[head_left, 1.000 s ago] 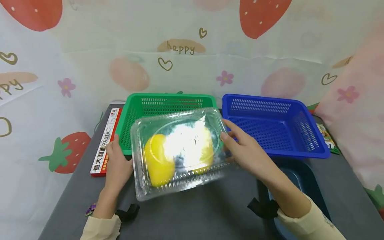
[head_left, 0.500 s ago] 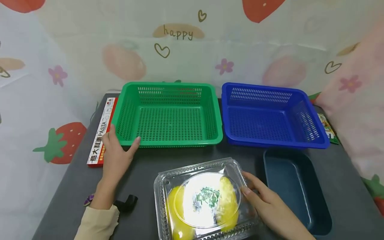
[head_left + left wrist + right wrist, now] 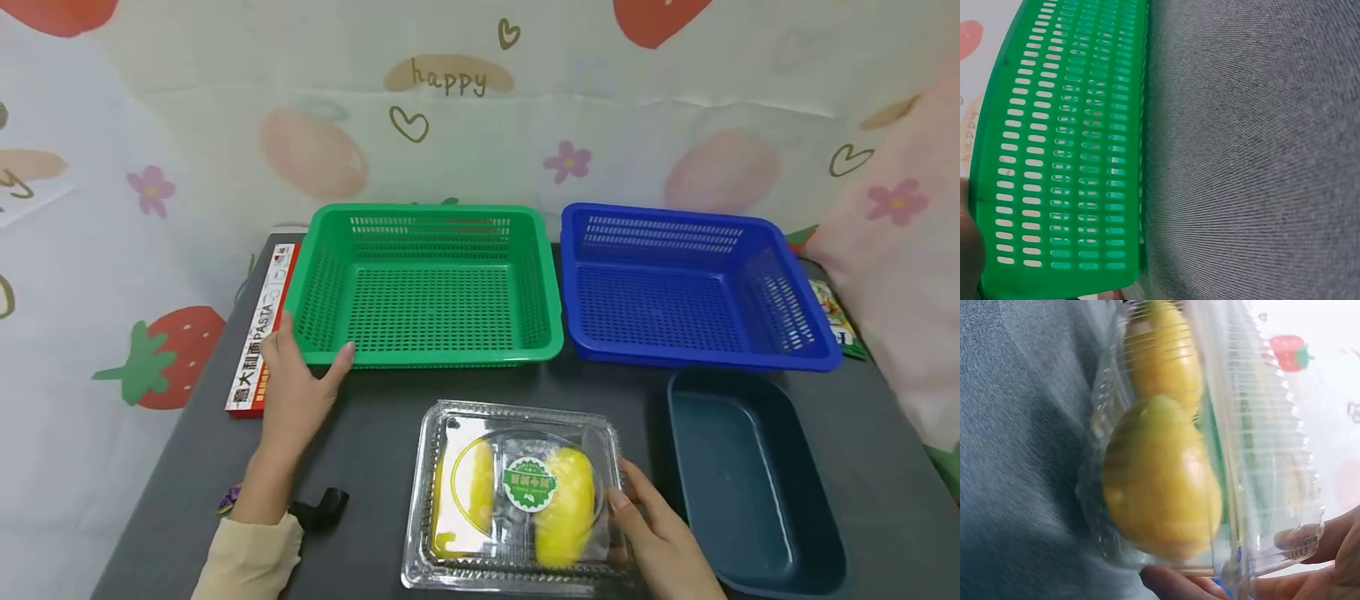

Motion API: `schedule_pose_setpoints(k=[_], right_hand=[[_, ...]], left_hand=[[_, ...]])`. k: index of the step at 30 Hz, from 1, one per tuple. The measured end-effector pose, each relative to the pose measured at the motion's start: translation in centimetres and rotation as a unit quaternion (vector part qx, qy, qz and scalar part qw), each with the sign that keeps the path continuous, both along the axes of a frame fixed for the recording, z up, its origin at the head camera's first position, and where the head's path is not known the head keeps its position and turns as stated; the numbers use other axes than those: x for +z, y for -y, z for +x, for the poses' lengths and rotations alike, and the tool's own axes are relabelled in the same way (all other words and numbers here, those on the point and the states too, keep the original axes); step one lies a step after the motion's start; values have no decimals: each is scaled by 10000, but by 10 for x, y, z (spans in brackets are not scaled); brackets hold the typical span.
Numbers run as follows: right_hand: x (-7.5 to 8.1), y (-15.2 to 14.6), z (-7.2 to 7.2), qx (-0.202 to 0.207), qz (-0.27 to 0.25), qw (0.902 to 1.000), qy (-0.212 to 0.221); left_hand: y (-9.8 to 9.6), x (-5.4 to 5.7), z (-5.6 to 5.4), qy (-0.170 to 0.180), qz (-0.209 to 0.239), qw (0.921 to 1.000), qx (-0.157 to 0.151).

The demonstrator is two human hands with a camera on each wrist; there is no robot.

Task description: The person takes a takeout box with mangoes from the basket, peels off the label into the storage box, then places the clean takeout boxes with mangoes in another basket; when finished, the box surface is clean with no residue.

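My right hand (image 3: pixel 663 537) grips the right edge of a clear plastic clamshell box (image 3: pixel 517 417) at the near middle of the table in the head view. Two large yellow fruits (image 3: pixel 1163 481) with greenish tops lie inside, and a round green label (image 3: pixel 529 484) is on its lid. In the right wrist view, thumb and fingertips are on both sides of the box's edge. My left hand (image 3: pixel 296 392) holds the near left corner of a green perforated basket (image 3: pixel 423 358), thumb at the front rim, fingers along the left side.
A blue perforated basket (image 3: pixel 705 358) stands right of the green one. A dark blue tub (image 3: pixel 738 492) lies in front of it. A red and white pasta box (image 3: pixel 258 342) sits left of the green basket; a green packet (image 3: pixel 838 321) lies far right.
The clamshell box came down and toward me from in front of the green basket, then turned slightly to lie flatter. My right hand moved with it; the left stayed at the basket corner.
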State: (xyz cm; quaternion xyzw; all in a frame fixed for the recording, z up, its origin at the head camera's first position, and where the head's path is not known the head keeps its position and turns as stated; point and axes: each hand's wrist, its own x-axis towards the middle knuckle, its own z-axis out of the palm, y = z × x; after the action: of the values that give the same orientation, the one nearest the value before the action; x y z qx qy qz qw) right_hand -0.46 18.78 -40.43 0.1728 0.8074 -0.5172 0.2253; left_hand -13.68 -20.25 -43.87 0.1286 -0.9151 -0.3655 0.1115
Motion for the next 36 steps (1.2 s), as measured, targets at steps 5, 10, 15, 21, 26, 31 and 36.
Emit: schedule_pose_setpoints(k=[5,10,15,21,26,31,36], right_hand=[[-8,8,-3,155,399,9986,-305],[-11,13,-4,153,644,9961,-584],[-14,14,-7,359,1200,9876,-952],[-19,19,-6,310,1584,9804,-1129],[-20,24,-4,151,1607,9808,-1091],[-21,26,-4,20,1657,9809,-1017],[-23,26,-5,-33,1613,9825,-932]], left_hand=[[0,-3,0,-59,6,10000,14],[0,-2,1,-47,-41,10000,38],[-1,-1,0,-41,-30,10000,36],[-1,2,1,95,-66,9999,63],[-1,3,1,103,-87,9999,59],[-1,5,1,92,-3,10000,22],[-4,18,7,-299,270,9992,24]])
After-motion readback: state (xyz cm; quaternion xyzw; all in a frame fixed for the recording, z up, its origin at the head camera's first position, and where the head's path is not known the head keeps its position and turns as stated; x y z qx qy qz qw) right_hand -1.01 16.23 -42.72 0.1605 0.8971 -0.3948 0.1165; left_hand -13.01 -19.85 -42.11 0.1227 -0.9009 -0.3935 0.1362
